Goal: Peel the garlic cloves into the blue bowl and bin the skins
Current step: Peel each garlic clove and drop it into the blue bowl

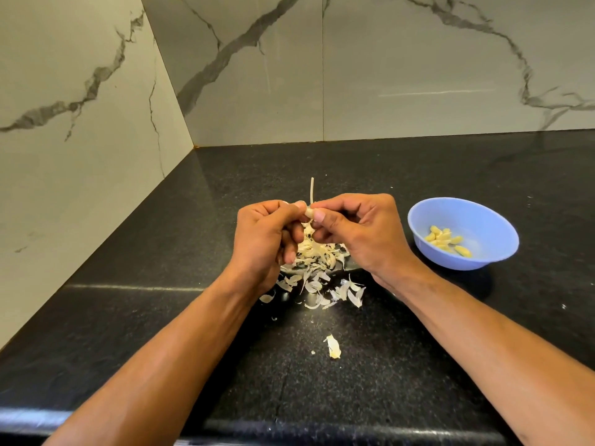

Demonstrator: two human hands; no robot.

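Hands: we see two, both raised above the middle of the tabletop point(128, 252), fingertips meeting.
Left hand point(264, 239): its fingers are curled, thumb and forefinger pinching one garlic clove point(309, 213).
Right hand point(360, 233): its fingers are curled too, thumb and forefinger nipping the same clove from the other side.
Stalk point(311, 189): one thin pale strip stands up from the pinch.
Blue bowl point(483, 217): one, toward the tabletop's right edge, well apart from the hands.
Peeled cloves point(446, 240): we count roughly ten in the bowl; they overlap, so the number is not exact.
Skins point(317, 272): one loose heap under the hands, too many to count.
Stray skin point(333, 346): one larger piece lies toward the tabletop's near edge, with a small crumb beside it.
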